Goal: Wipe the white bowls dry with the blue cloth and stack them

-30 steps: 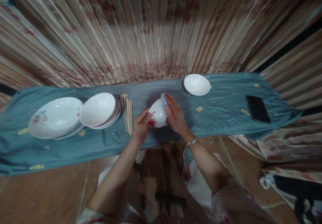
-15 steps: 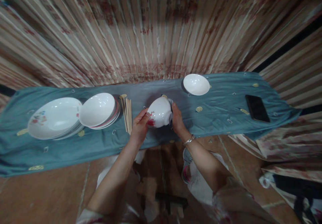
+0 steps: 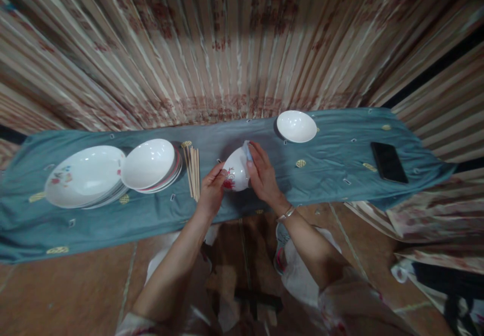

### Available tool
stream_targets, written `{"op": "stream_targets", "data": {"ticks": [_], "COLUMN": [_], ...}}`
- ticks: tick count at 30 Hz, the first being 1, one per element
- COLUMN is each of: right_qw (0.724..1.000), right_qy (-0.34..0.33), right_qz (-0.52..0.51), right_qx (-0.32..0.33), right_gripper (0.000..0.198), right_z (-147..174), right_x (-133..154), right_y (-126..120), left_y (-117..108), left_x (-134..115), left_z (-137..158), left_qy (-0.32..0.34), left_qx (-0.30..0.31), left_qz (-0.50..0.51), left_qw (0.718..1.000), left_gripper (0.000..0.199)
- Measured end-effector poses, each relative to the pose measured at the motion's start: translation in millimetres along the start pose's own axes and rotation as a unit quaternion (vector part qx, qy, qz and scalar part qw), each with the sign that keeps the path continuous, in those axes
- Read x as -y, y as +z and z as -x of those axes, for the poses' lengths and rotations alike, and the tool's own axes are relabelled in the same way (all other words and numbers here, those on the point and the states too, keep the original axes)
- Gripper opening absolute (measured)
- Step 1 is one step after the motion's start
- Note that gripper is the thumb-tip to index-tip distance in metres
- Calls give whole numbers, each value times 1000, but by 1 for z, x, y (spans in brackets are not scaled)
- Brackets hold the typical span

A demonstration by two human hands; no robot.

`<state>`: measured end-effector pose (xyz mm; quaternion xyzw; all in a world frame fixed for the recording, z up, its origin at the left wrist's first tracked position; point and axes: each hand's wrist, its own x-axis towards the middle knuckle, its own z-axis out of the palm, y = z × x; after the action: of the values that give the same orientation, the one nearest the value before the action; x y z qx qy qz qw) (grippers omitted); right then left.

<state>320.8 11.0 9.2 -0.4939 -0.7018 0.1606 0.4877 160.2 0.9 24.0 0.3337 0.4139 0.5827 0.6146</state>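
A white bowl [image 3: 235, 167] with a red flower print is tilted on its side above the cloth-covered table. My left hand [image 3: 212, 187] grips its rim from the left, the thumb on the outer wall. My right hand [image 3: 263, 172] presses a pale bluish cloth [image 3: 247, 150] against the bowl's right side, covering its foot. Only a small part of that cloth shows between the fingers and the bowl. Several wooden chopsticks [image 3: 194, 172] lie just left of my left hand.
Stacked plates [image 3: 88, 177] and stacked bowls [image 3: 148, 164] stand at the left. One white bowl [image 3: 297, 126] sits at the back right, and a black phone [image 3: 389, 162] lies near the right end. A blue-green tablecloth [image 3: 325, 175] covers the table; a pleated curtain [image 3: 227, 74] hangs behind.
My right hand has moved from the bowl's foot up and over its side, bringing the cloth into clearer sight. My left hand keeps its hold on the rim.
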Motion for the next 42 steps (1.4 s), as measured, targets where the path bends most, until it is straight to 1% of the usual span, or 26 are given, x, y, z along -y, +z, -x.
{"op": "stream_targets", "data": {"ticks": [3, 6, 9, 11, 14, 17, 19, 23, 26, 30, 32, 33, 36, 40, 42], "right_qw": [996, 989, 986, 988, 996, 1000, 997, 980, 963, 947, 937, 933, 934, 939, 944], "right_qy": [-59, -99, -116, -109, -69, -7, 37, 125, 174, 221, 252, 262, 259, 252, 246], "right_qz": [59, 97, 106, 91, 47, -15, -60, -144, -188, -217, -220, -220, -219, -206, -198], "right_qx": [29, 50, 62, 56, 26, -9, -29, -60, -80, -89, -104, -110, -115, -114, -100], "right_gripper": [58, 58, 56, 55, 55, 58, 61, 70, 72, 74, 76, 76, 72, 71, 72], "right_z": [1, 2, 1, 0, -1, 0, 1, 2, 3, 8, 11, 13, 15, 8, 3], "right_x": [6, 9, 10, 8, 4, -3, -8, -14, -19, -36, -47, -51, -60, -57, -53], "right_y": [-3, -4, -4, -5, -4, -1, 2, 9, 16, 28, 35, 38, 42, 36, 30], "left_y": [1, 2, 3, 3, 2, 0, -1, -2, -1, -1, 0, 0, 0, 2, 3], "left_x": [-1, -1, 0, 1, 2, 4, 5, 6, 5, 5, 5, 5, 3, -1, -2], "left_z": [0, 0, 0, 0, -1, -2, -3, -3, -3, -3, -2, -2, 0, 2, 2], "left_qy": [5, 7, 11, 14, 19, 19, 15, 3, 2, 10, 11, 11, 7, -1, -5], "left_qx": [1, 0, -2, 5, 15, 9, 2, -17, -25, -16, -14, -15, -16, -13, -3], "left_qz": [-10, -9, -1, -1, -9, -12, -5, 12, 12, 2, -3, -6, -18, -3, 5], "left_qw": [1000, 1000, 1000, 1000, 1000, 1000, 1000, 1000, 1000, 1000, 1000, 1000, 1000, 1000, 1000], "left_gripper": [35, 35, 35, 34, 32, 31, 33, 38, 39, 37, 36, 35, 33, 29, 26]}}
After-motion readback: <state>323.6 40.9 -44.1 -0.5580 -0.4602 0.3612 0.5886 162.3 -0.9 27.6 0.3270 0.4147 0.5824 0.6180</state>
